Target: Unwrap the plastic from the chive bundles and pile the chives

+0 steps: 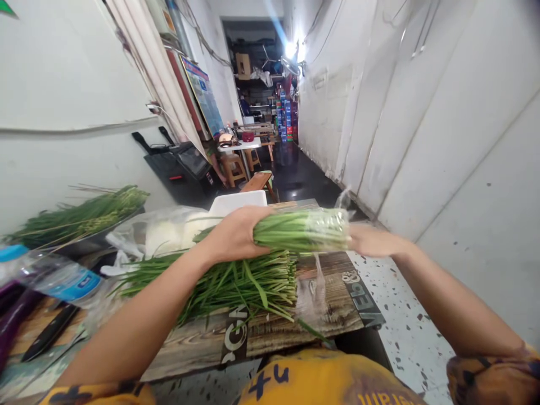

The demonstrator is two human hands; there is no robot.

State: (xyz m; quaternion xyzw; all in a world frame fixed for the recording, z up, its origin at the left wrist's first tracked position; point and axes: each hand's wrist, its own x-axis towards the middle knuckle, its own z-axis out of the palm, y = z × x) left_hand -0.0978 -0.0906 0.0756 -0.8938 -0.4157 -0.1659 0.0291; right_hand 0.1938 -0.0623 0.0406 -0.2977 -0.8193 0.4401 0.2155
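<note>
My left hand (pixel 238 233) is wrapped around a bunch of green chives (pixel 280 229), held level above the table. Clear plastic film (pixel 327 228) circles the stem end of that bunch. At this end is my right hand (pixel 373 241), its fingers blurred and partly hidden behind the stems and film. Beneath the held bunch, a loose pile of chives (pixel 236 284) lies on the wood-patterned tabletop (pixel 337 304), cut ends toward the right. A crumpled strip of clear plastic (pixel 314 292) lies beside those ends.
To the left are a plastic bottle (pixel 63 278), a black-handled knife (pixel 50 333) and a metal bowl heaped with greens (pixel 93 216). A white tray (pixel 238 201) stands at the table's far edge. A wooden bench (pixel 257 183) is beyond; a white wall (pixel 442 112) runs along the right.
</note>
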